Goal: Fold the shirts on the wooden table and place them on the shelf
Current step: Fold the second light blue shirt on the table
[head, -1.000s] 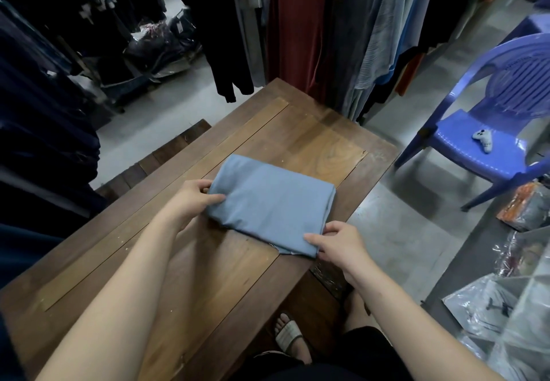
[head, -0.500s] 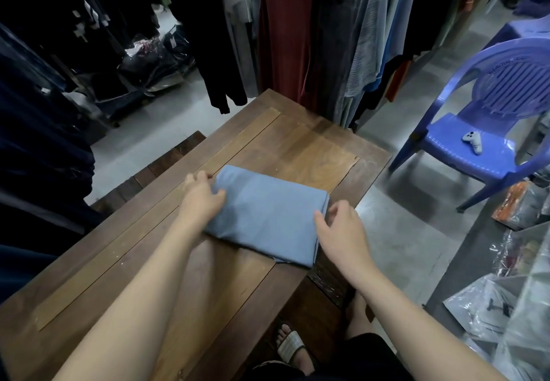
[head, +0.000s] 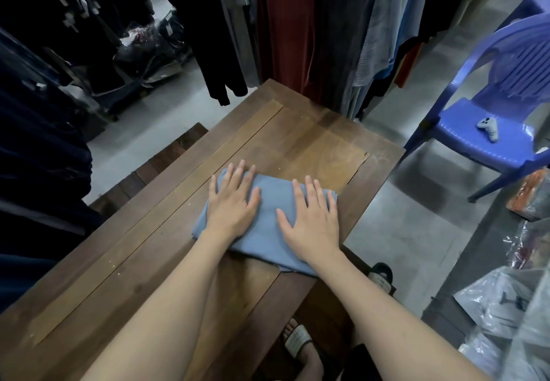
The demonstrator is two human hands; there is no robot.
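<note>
Dark-brown wooden table (head: 297, 142): left hand (head: 232, 206) and right hand (head: 312, 221) press flat, fingers straight and spread, on the folded light-blue cotton shirt (head: 269, 231) by the table's right edge. Risk: a careless lift lets folds spring open or the shirt slide off the edge. No shelf is in view, and the purple plastic chair (head: 491, 154) and clear plastic bags (head: 506, 306) crowd the floor to the right.
</note>
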